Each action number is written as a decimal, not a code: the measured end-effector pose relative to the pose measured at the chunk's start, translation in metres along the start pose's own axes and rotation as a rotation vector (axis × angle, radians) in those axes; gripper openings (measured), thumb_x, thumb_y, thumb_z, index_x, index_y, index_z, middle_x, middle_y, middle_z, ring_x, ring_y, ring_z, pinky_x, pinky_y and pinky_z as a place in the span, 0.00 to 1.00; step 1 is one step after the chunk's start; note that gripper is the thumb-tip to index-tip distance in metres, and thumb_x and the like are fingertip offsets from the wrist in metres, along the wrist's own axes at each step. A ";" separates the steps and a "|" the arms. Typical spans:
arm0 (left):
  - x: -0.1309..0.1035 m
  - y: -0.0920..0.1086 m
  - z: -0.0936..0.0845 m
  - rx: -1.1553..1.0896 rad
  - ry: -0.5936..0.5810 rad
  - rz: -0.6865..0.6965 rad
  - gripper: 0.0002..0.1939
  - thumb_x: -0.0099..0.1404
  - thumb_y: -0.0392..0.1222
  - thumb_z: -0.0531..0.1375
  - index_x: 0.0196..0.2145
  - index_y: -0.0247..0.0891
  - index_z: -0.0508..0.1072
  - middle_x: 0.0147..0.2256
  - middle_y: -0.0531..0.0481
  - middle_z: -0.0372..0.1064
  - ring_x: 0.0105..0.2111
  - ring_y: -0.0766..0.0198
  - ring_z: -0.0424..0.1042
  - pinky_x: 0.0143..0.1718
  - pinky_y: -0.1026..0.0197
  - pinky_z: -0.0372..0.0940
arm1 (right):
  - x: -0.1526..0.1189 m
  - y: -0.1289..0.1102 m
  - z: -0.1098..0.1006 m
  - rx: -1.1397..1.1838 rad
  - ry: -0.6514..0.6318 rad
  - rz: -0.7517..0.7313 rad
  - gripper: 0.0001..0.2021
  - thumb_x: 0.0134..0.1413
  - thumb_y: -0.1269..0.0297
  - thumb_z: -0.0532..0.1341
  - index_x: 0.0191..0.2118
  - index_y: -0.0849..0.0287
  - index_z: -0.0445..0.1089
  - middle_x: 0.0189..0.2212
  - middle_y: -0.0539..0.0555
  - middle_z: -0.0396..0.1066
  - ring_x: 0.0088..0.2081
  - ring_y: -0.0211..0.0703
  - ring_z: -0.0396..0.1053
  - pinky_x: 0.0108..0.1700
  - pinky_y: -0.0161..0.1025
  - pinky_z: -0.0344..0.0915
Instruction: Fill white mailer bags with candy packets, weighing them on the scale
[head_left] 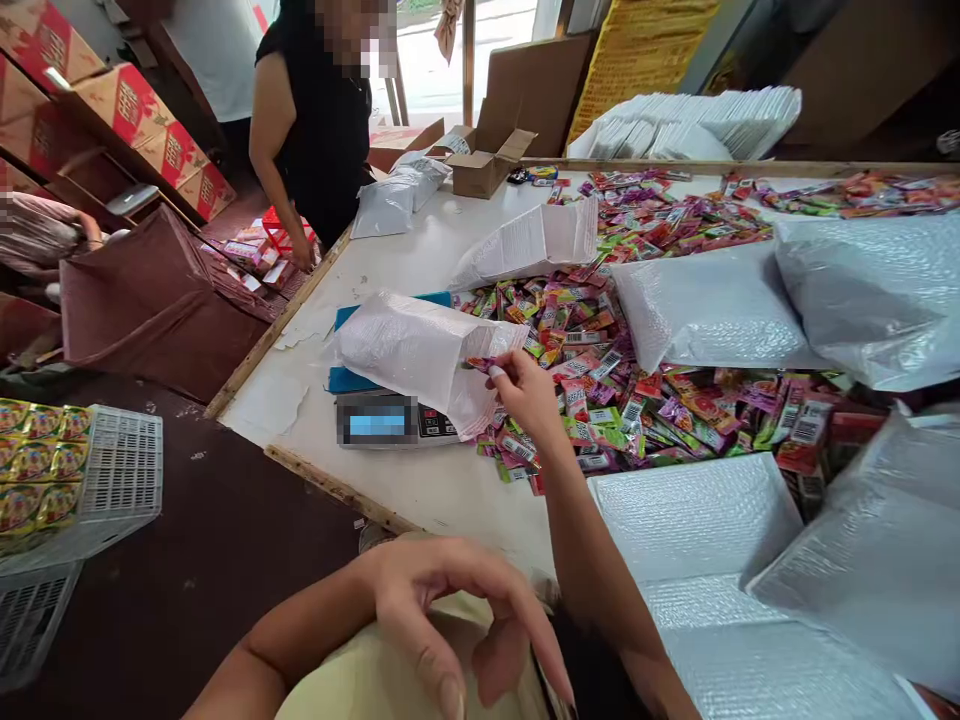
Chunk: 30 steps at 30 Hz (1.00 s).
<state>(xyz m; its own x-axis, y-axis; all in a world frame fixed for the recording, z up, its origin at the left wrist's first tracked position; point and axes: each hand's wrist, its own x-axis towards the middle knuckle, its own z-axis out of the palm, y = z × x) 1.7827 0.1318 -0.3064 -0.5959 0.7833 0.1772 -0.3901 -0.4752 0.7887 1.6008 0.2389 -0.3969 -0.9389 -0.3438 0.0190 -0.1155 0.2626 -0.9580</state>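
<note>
My right hand [529, 395] pinches a small snack packet [480, 363] at the mouth of a white padded mailer bag [405, 345]. The bag lies on its side, puffed out, with its mouth facing right. Under it is a digital scale [436, 424] with a blue platform [349, 380]; the display is blurred. Loose snack packets [577, 335] in purple, red and green are heaped just right of my right hand. My left hand [465, 615] is low in front of my body, fingers apart and curved, holding nothing.
Full white bags [709, 305] and flat mailers [697, 515] lie on the right of the table [375, 270]. Another bag [525, 240] and a cardboard box [484, 170] are farther back. A person [315, 130] stands beyond the left edge. Crates [124, 470] stand on the floor.
</note>
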 end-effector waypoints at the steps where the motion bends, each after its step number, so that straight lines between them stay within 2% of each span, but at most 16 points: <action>1: 0.000 -0.001 0.000 -0.003 -0.001 0.002 0.31 0.51 0.41 0.74 0.51 0.29 0.77 0.25 0.48 0.70 0.24 0.63 0.69 0.28 0.64 0.66 | -0.007 0.003 -0.007 0.039 0.012 -0.003 0.07 0.55 0.58 0.57 0.34 0.55 0.63 0.26 0.51 0.74 0.28 0.42 0.71 0.32 0.37 0.64; 4: 0.000 -0.002 0.000 -0.019 -0.008 -0.005 0.31 0.50 0.40 0.74 0.52 0.28 0.77 0.25 0.48 0.70 0.25 0.63 0.70 0.29 0.64 0.66 | -0.030 0.013 -0.030 0.137 0.081 0.044 0.10 0.53 0.54 0.60 0.34 0.55 0.64 0.24 0.50 0.72 0.24 0.41 0.68 0.28 0.37 0.63; 8: 0.000 -0.003 -0.001 -0.054 -0.022 -0.005 0.33 0.50 0.41 0.75 0.53 0.29 0.77 0.26 0.48 0.71 0.25 0.63 0.70 0.30 0.63 0.67 | -0.055 0.023 -0.057 0.274 0.251 0.165 0.14 0.47 0.52 0.64 0.33 0.56 0.64 0.22 0.47 0.71 0.20 0.36 0.63 0.23 0.34 0.60; 12: 0.002 -0.002 -0.004 -0.071 -0.049 -0.022 0.34 0.49 0.39 0.75 0.53 0.27 0.76 0.26 0.48 0.71 0.26 0.62 0.71 0.31 0.63 0.67 | -0.067 0.031 -0.074 0.346 0.410 0.226 0.16 0.41 0.53 0.66 0.31 0.57 0.64 0.20 0.47 0.69 0.18 0.34 0.62 0.22 0.33 0.59; 23: 0.002 0.000 -0.003 -0.068 -0.027 -0.021 0.34 0.48 0.38 0.75 0.53 0.27 0.76 0.26 0.48 0.71 0.25 0.63 0.70 0.30 0.64 0.66 | -0.067 0.034 -0.074 0.371 0.460 0.221 0.15 0.41 0.55 0.66 0.31 0.57 0.65 0.20 0.45 0.67 0.19 0.34 0.61 0.22 0.32 0.59; 30: 0.002 -0.001 -0.006 -0.039 -0.026 -0.027 0.34 0.50 0.44 0.75 0.52 0.28 0.77 0.26 0.48 0.71 0.25 0.62 0.70 0.30 0.63 0.67 | -0.072 0.036 -0.080 0.369 0.483 0.280 0.16 0.37 0.54 0.66 0.31 0.57 0.64 0.20 0.46 0.68 0.19 0.34 0.62 0.22 0.32 0.59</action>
<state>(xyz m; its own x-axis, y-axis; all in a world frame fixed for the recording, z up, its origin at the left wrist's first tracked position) 1.7774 0.1318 -0.3102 -0.5661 0.8062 0.1720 -0.4333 -0.4686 0.7699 1.6380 0.3454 -0.4103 -0.9668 0.1578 -0.2008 0.1917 -0.0715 -0.9789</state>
